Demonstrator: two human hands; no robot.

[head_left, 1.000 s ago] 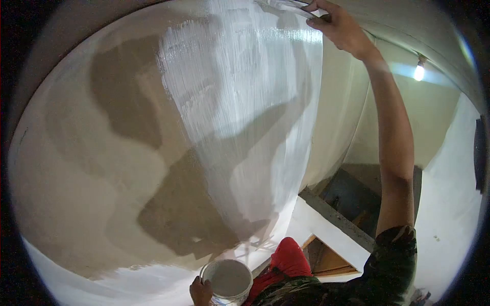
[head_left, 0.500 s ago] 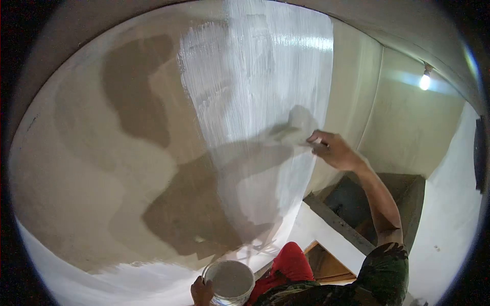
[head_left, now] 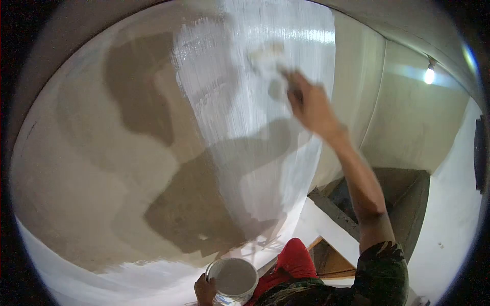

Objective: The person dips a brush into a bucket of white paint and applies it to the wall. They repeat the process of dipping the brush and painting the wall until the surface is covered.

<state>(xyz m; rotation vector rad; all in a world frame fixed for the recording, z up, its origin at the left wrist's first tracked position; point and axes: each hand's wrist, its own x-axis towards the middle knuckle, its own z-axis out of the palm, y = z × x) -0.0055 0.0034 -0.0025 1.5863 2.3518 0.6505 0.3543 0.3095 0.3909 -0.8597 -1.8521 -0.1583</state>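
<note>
My right hand (head_left: 312, 107) is closed around the handle of a wide paintbrush (head_left: 266, 55), whose pale bristles are blurred against the upper part of the wall. Wet white paint (head_left: 255, 107) covers a tall streaky band there, with bare beige plaster (head_left: 66, 168) to its left. Low in the view, my left hand (head_left: 205, 290) grips the rim of a white bucket (head_left: 255, 278). Greyish-white liquid paint (head_left: 232, 275) shows inside the bucket.
A lit bulb (head_left: 429, 76) hangs at the upper right. Below it a dark recess with a concrete edge (head_left: 334, 213) opens beside my right arm. A wood-framed opening (head_left: 332, 257) lies lower down. My red-clad knee (head_left: 296, 260) is beside the bucket.
My right hand has swept up and to the left with the paintbrush, from the right edge of the white band to its upper part. My left hand still holds the bucket.
</note>
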